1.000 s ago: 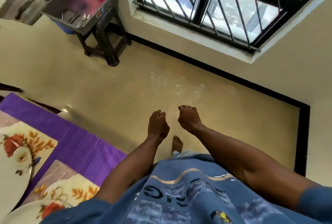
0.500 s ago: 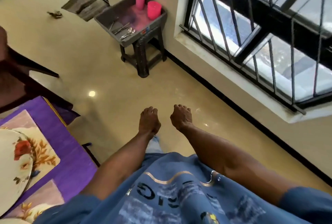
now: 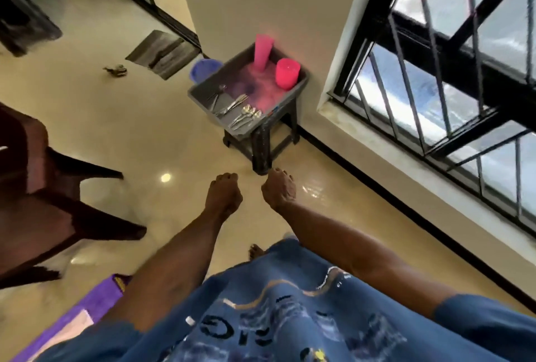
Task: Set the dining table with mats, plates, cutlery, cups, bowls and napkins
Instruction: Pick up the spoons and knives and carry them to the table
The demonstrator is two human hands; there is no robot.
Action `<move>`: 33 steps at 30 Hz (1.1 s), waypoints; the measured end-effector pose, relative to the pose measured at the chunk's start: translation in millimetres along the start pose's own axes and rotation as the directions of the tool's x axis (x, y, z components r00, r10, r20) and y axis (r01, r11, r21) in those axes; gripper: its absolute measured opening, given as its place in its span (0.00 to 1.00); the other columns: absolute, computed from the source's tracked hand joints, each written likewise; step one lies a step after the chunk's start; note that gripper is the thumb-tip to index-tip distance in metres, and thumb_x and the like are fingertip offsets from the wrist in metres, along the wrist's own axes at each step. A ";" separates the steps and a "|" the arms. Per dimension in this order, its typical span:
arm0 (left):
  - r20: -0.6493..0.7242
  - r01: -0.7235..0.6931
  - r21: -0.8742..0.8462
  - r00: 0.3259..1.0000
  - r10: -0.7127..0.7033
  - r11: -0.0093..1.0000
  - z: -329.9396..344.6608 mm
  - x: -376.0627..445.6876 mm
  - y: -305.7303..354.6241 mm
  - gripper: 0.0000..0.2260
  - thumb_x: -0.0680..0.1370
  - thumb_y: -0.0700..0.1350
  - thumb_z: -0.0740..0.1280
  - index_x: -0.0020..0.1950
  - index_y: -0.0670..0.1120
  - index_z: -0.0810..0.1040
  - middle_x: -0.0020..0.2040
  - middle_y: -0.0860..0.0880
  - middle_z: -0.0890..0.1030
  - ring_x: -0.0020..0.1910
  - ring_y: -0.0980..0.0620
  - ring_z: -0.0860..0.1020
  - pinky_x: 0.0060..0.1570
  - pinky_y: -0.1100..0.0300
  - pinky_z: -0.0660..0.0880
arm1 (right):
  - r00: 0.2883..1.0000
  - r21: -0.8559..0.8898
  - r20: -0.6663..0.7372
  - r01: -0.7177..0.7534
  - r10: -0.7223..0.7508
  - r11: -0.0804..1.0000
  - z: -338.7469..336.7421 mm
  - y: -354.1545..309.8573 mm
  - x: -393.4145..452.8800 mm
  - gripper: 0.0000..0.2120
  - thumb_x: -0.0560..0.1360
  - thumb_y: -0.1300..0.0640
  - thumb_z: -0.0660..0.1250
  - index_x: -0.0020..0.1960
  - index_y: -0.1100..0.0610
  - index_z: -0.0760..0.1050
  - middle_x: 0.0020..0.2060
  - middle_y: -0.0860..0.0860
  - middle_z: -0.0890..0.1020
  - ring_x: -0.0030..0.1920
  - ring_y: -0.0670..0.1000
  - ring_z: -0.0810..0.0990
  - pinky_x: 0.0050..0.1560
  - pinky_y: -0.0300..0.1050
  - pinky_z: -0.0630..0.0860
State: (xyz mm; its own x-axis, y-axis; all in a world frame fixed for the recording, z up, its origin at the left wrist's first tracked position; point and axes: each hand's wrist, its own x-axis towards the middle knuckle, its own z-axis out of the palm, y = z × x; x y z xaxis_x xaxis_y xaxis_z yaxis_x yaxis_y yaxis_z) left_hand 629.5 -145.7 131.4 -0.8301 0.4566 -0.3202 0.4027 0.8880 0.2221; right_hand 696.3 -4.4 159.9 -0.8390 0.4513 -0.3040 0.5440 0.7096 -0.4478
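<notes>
A grey tray point(image 3: 203, 104) sits on a dark stool point(image 3: 261, 142) by the wall, ahead of me. In it stand a tall pink cup point(image 3: 262, 51) and a short pink cup point(image 3: 287, 73). Spoons point(image 3: 248, 113) and other cutlery point(image 3: 222, 99) lie at its near end. My left hand point(image 3: 223, 197) and my right hand point(image 3: 280, 189) are held out side by side over the floor, short of the stool. Both have curled fingers and hold nothing. A purple corner of the table cloth point(image 3: 98, 300) shows at the lower left.
A dark brown chair point(image 3: 43, 193) stands at the left, close to the table corner. A blue bucket point(image 3: 203, 70) sits behind the tray. A barred window point(image 3: 435, 77) runs along the right wall. A doormat point(image 3: 162, 52) lies on the glossy floor farther back.
My view has swung away from the table and closer to the stool with the tray. The plates and mats have left the view. Both hands stay curled and empty.
</notes>
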 end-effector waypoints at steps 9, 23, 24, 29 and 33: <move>0.023 0.014 -0.077 1.000 -0.012 0.997 -36.3 132.4 -52.2 0.13 0.79 0.40 0.60 0.63 0.42 0.74 0.61 0.41 0.78 0.60 0.40 0.74 0.57 0.51 0.72 | 0.994 0.030 0.056 -0.092 0.090 0.995 3.2 -54.9 127.4 0.13 0.77 0.61 0.62 0.59 0.61 0.77 0.55 0.60 0.80 0.57 0.60 0.77 0.53 0.48 0.73; 0.206 0.010 -0.254 0.978 0.044 0.967 -109.2 321.3 -77.0 0.08 0.79 0.41 0.60 0.51 0.38 0.76 0.53 0.36 0.80 0.53 0.37 0.77 0.46 0.52 0.70 | 0.953 0.162 0.106 -0.297 0.283 0.941 9.2 -121.3 297.9 0.09 0.73 0.63 0.65 0.52 0.61 0.78 0.52 0.59 0.82 0.55 0.59 0.79 0.51 0.49 0.75; 0.218 0.006 -0.259 0.975 0.052 0.966 -109.5 331.5 -73.7 0.08 0.79 0.41 0.61 0.51 0.39 0.77 0.52 0.36 0.81 0.52 0.38 0.78 0.45 0.52 0.70 | 0.952 0.170 0.114 -0.299 0.283 0.939 8.1 -121.7 302.5 0.09 0.74 0.64 0.64 0.53 0.61 0.78 0.53 0.59 0.81 0.55 0.60 0.79 0.52 0.49 0.74; 0.341 0.124 -0.303 0.940 -0.014 0.945 -90.0 392.5 -57.8 0.08 0.78 0.40 0.62 0.52 0.40 0.79 0.53 0.40 0.82 0.53 0.40 0.78 0.49 0.53 0.72 | 0.900 0.284 0.139 -0.436 0.413 0.854 9.7 -116.0 330.0 0.09 0.75 0.65 0.62 0.54 0.63 0.77 0.54 0.61 0.79 0.55 0.61 0.77 0.46 0.46 0.69; 0.456 0.215 -0.287 0.888 -0.064 0.934 -55.9 437.8 -56.7 0.07 0.78 0.45 0.65 0.48 0.42 0.79 0.46 0.45 0.80 0.46 0.44 0.77 0.43 0.57 0.69 | 0.825 0.336 0.156 -0.561 0.543 0.756 16.4 -108.9 349.7 0.13 0.78 0.64 0.59 0.60 0.66 0.76 0.58 0.63 0.79 0.58 0.62 0.77 0.53 0.50 0.74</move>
State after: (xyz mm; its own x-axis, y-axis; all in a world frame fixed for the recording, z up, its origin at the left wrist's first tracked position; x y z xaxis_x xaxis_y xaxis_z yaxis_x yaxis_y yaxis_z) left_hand 221.7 0.8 30.1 -0.5865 0.3739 -0.7185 0.0873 0.9111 0.4028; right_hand 343.9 67.3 88.5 -0.3946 0.6737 -0.6249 0.8869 0.1015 -0.4506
